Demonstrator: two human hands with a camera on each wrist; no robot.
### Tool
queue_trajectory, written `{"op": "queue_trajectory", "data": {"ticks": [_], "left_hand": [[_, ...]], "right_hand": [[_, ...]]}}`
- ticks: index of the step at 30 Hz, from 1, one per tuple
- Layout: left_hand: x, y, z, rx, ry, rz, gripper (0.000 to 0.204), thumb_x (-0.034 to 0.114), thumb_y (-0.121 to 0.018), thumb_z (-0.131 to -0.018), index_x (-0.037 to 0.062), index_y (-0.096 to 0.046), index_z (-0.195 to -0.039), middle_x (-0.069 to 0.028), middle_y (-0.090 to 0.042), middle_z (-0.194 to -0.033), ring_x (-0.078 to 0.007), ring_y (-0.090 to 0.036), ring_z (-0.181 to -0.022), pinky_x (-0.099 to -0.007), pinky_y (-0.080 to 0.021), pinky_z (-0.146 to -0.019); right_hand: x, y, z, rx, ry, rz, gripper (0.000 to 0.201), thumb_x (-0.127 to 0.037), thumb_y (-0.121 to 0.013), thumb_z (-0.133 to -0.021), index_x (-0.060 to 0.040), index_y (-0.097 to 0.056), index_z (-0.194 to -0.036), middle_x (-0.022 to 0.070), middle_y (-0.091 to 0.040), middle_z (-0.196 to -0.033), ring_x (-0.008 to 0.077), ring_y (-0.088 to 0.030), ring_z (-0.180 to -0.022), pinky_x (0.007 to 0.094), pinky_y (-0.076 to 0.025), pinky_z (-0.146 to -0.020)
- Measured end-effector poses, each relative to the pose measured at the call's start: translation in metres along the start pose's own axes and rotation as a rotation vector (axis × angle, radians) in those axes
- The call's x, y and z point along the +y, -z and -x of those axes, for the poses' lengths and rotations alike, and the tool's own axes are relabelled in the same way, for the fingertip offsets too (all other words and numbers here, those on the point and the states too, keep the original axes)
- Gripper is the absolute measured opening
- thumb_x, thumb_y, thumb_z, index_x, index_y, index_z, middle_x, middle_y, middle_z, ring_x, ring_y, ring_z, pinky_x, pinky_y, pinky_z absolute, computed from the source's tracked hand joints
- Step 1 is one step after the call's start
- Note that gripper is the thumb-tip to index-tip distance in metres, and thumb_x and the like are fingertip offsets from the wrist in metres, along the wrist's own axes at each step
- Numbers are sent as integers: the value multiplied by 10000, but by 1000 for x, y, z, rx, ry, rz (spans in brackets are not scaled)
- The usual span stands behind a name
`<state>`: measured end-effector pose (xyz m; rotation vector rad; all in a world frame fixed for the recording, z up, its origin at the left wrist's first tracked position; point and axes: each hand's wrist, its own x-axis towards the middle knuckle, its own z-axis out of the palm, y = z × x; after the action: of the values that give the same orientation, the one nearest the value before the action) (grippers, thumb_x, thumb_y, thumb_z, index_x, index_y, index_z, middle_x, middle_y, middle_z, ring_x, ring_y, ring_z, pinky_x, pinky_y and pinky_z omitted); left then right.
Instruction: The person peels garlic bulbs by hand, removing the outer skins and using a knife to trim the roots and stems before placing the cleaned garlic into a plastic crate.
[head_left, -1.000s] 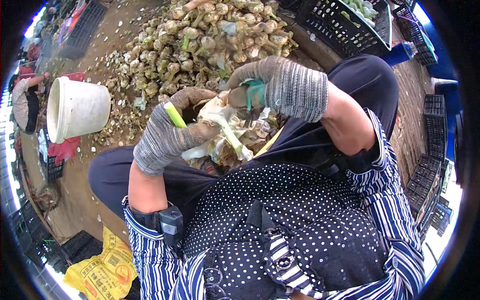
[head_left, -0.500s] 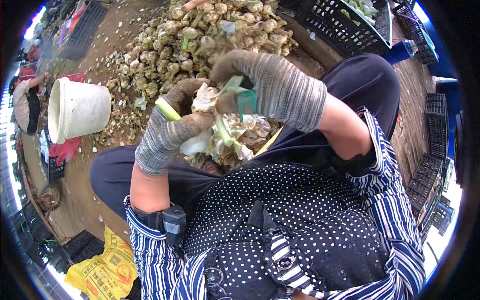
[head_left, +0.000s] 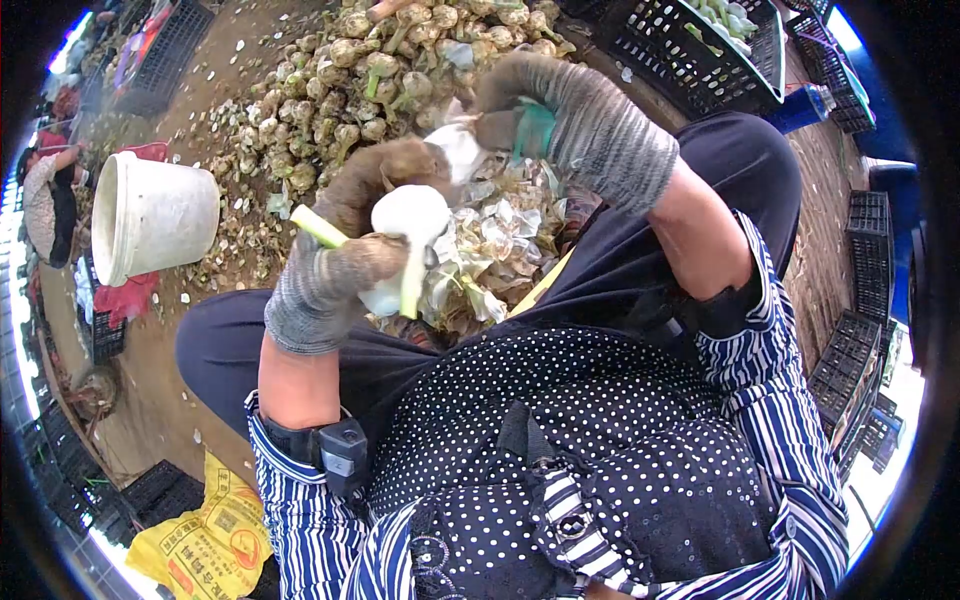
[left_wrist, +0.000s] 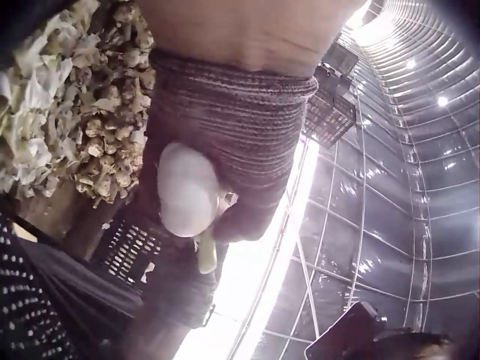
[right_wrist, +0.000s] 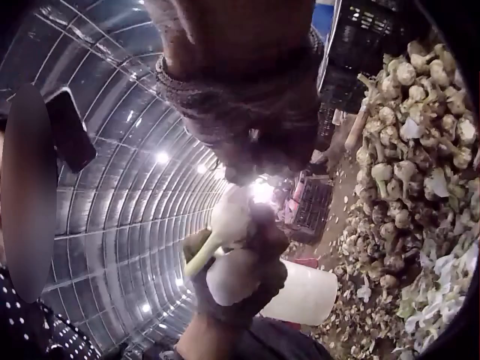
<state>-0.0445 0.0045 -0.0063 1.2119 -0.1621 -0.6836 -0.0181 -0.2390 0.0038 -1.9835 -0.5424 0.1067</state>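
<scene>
My gloved left hand (head_left: 345, 235) grips a peeled white garlic bulb (head_left: 410, 212) with its green stem hanging down. A second garlic bulb (right_wrist: 232, 277) sits lower in the same palm, and its cut stem (head_left: 318, 227) sticks out past the thumb side. My gloved right hand (head_left: 590, 125), with a green wrap (head_left: 535, 130) on its thumb, pinches a blurred pale piece of garlic skin (head_left: 460, 150) just beyond the left fingertips. Below the hands, loose papery garlic skins (head_left: 500, 245) lie heaped between the legs.
A large pile of unpeeled garlic (head_left: 370, 90) lies ahead on the ground. To the left, a white bucket (head_left: 160, 215) lies tipped. A black crate (head_left: 690, 60) stands at the upper right beside a blue bottle (head_left: 800, 108). A yellow sack (head_left: 210, 535) lies at the lower left.
The bulb in the left hand had brown outer skin and now shows bare and white. My right hand has moved up and away to the right with a piece of skin.
</scene>
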Motion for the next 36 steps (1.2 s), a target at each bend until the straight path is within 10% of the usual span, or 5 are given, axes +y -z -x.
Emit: {"op": "queue_trajectory", "data": {"ticks": [2, 6, 12, 15, 36], "left_hand": [[12, -7, 3, 1, -40, 213, 696, 224, -726, -630, 59, -480, -1260, -145, -584, -1083, -218, -604, -914, -302, -543, -748], [13, 3, 4, 147, -100, 321, 615, 338, -628, -812, 33, -405, -1297, -215, -571, -1106, -257, -635, -864, -313, -585, -635], [-1, 10, 4, 126, -81, 323, 599, 363, -614, -835, -14, -427, -1262, -210, -586, -1074, -217, -641, -835, -303, -580, -632], [2, 2, 3, 166, -66, 279, 574, 369, -605, -840, -3, -443, -1248, -166, -600, -1061, -219, -630, -873, -346, -561, -737], [1, -4, -2, 292, -49, 260, 496, 354, -605, -841, 7, -517, -1185, -117, -623, -971, -193, -635, -789, -299, -542, -618]], "right_hand": [[-8, -5, -7, -125, -474, 244, 284, -91, -667, -779, -127, -608, -1054, 54, -608, -886, 180, -598, -794, 303, -503, -718], [16, -29, 8, -214, -78, 512, 278, -29, -626, -773, -130, -623, -1032, 110, -603, -948, 267, -580, -944, 360, -476, -790], [-33, -30, 0, -527, -429, 625, 288, -255, -671, -794, -69, -626, -1008, 132, -603, -991, 300, -602, -885, 379, -486, -759], [-36, -36, 4, 109, 111, 476, 383, -285, -636, -759, -116, -575, -1096, 144, -601, -922, 338, -607, -847, 418, -492, -706], [-30, -49, 2, 170, 234, 312, 216, -172, -615, -746, -107, -624, -952, 123, -587, -845, 304, -602, -815, 394, -483, -686]]}}
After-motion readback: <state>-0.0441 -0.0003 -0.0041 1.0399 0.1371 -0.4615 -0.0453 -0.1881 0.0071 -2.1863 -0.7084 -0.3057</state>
